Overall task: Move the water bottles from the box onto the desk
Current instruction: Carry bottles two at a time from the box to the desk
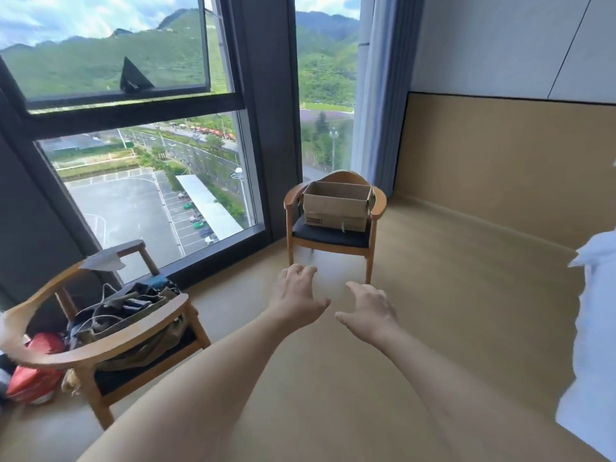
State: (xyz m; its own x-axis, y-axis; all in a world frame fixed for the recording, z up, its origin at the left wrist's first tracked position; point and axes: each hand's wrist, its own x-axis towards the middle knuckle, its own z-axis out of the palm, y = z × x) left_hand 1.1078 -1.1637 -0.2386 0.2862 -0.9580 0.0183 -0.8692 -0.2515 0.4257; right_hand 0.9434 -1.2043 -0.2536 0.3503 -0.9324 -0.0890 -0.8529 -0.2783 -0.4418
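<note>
Cardboard box [336, 205], brown, open top, sits on dark seat cushion of wooden armchair [333, 225] by the window, far side of room from the person. Box interior not visible from head view, can't tell if bottles are inside. No bottles or desk visible in frame.

Head view, hands: both bare forearms stretched fwd, roughly parallel, over tan floor [466, 295], pointing toward the box chair. Left hand [298, 295] palm down, back of hand to cam, fingers loosely curled downward and a bit spread, thumb stuck out to the right; holds nothing. Right hand [368, 310] palm facing inward/down, fingers relaxed and slightly bent, close together, thumb out to the left toward the other thumb; holds nothing. Thumbs near each other, not touching. Both hands in air, well apart from box and chair, nothing touched.

Rest: second wooden armchair [100, 331] at lower left, piled w/ dark clothes/bags and cords, white paper-like item on its backrest. Red item [33, 371] on floor behind/under it. Big window [150, 181] w/ dark frame, parking lot and green hills outside. Blue-grey curtain [383, 95] at right of window. White fabric [590, 328] at right edge, partly cut off, can't tell what it is.
</note>
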